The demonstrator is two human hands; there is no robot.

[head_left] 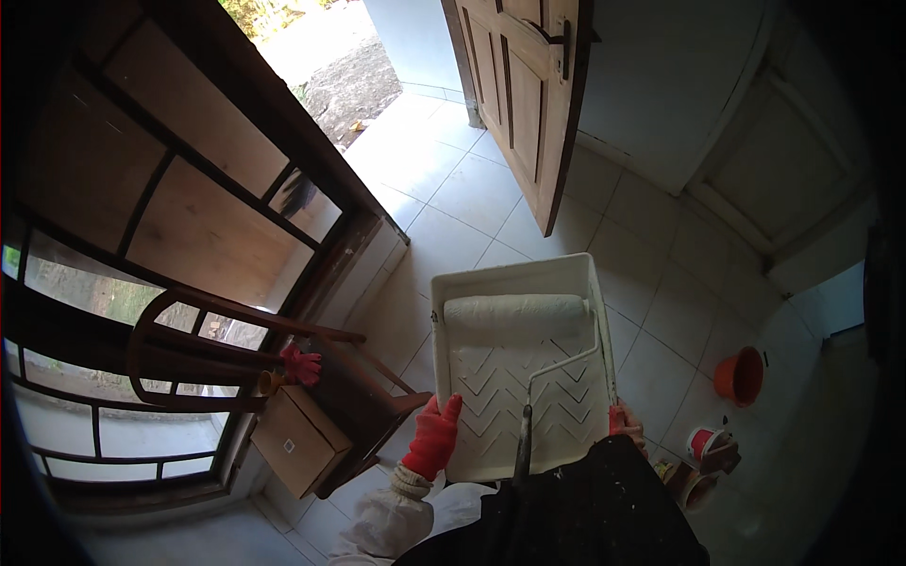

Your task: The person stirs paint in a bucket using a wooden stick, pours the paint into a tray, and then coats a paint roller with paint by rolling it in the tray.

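Note:
A cream paint tray (472, 439) with a chevron-ribbed floor is held in front of my body. My left hand (433, 441), in a red glove, grips its left edge near the close end. On the opposite edge, my right hand (627, 426) is closed around the rim, showing some red glove; a dark cloth covers part of it. Inside the tray lies a paint roller (514, 311), its white sleeve across the far, deep end. The wire frame bends back to a dark handle (524, 443) that rests over the near rim, pointing toward me. Neither hand touches the roller.
To the left, a wooden chair (377, 434) carries a cardboard box (302, 441) and a red glove (302, 364), beside a dark-framed window (151, 203). Ahead, a wooden door (519, 104) stands ajar to outdoors. An orange bucket (738, 375) and several small containers sit on the tiles at right.

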